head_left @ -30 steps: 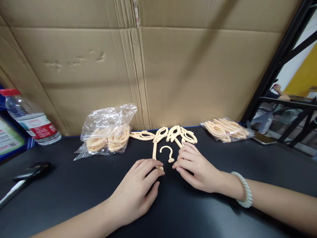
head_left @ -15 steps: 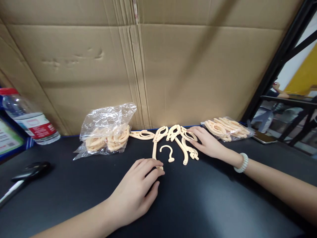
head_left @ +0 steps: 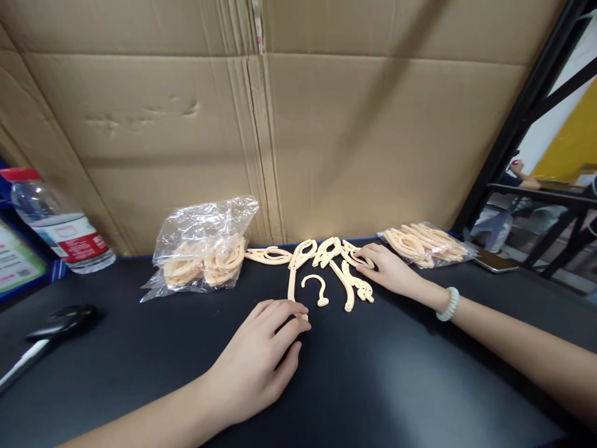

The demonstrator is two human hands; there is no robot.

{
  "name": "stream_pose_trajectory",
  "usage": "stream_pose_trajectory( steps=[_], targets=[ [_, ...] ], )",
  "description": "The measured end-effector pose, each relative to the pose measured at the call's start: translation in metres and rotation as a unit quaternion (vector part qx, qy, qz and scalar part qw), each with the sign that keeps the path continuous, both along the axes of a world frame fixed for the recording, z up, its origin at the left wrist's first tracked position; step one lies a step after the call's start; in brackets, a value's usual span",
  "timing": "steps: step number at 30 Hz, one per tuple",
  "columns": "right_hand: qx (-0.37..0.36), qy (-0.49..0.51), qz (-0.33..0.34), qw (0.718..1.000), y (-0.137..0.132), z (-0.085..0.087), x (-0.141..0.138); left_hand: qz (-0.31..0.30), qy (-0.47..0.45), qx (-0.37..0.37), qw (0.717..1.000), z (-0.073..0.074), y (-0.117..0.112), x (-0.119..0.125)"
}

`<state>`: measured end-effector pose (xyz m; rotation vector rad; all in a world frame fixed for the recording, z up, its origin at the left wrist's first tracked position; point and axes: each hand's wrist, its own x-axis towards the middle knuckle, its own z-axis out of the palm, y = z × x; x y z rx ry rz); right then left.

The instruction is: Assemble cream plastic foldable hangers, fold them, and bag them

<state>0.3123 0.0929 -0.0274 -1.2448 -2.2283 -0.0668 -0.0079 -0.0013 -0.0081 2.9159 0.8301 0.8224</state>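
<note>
Several cream plastic hanger parts [head_left: 332, 258] lie in a loose row on the black table [head_left: 396, 386], with a small cream hook [head_left: 316, 289] just in front of them. My left hand [head_left: 261, 358] rests palm down, its fingertips on the near end of a long hanger arm [head_left: 292, 283]. My right hand [head_left: 389, 270] reaches to the far right end of the row. Its fingers lie flat on a looped part there.
A clear bag of the same parts [head_left: 203, 252] sits at the left, another bag [head_left: 426, 244] at the right. A cardboard wall [head_left: 280, 124] closes the back. A water bottle [head_left: 58, 227] and a black tool [head_left: 51, 326] lie far left. A black rack [head_left: 536, 186] stands right.
My right hand left the hook in front of the row, moved back and right to the far end of the parts, uncovering two long pieces. The left hand stayed put.
</note>
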Motion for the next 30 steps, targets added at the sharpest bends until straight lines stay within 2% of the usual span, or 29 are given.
stream_pose_trajectory(
  steps=[7, 11, 15, 20, 26, 30],
  targets=[
    [0.024, 0.087, -0.058, 0.994, 0.010, -0.003, 0.009, 0.000, 0.003, 0.000, 1.000, -0.002, 0.000, 0.000],
    [0.019, 0.104, -0.080, 0.991, 0.015, -0.005, 0.013, 0.001, 0.003, -0.006, 1.000, -0.003, 0.001, -0.001],
    [0.024, 0.076, -0.086, 0.993, 0.014, -0.003, 0.013, 0.002, 0.002, -0.005, 1.000, -0.002, 0.001, -0.001],
    [-0.007, -0.019, -0.060, 0.998, 0.009, -0.001, 0.011, -0.001, -0.001, -0.004, 1.000, -0.003, 0.002, -0.001],
    [-0.043, -0.079, -0.131, 0.987, 0.008, 0.007, 0.017, -0.004, -0.001, -0.008, 1.000, -0.004, 0.001, -0.001],
    [-0.064, -0.061, -0.166, 0.982, 0.007, 0.017, 0.027, -0.004, 0.000, -0.010, 1.000, -0.004, 0.001, -0.002]
  ],
)
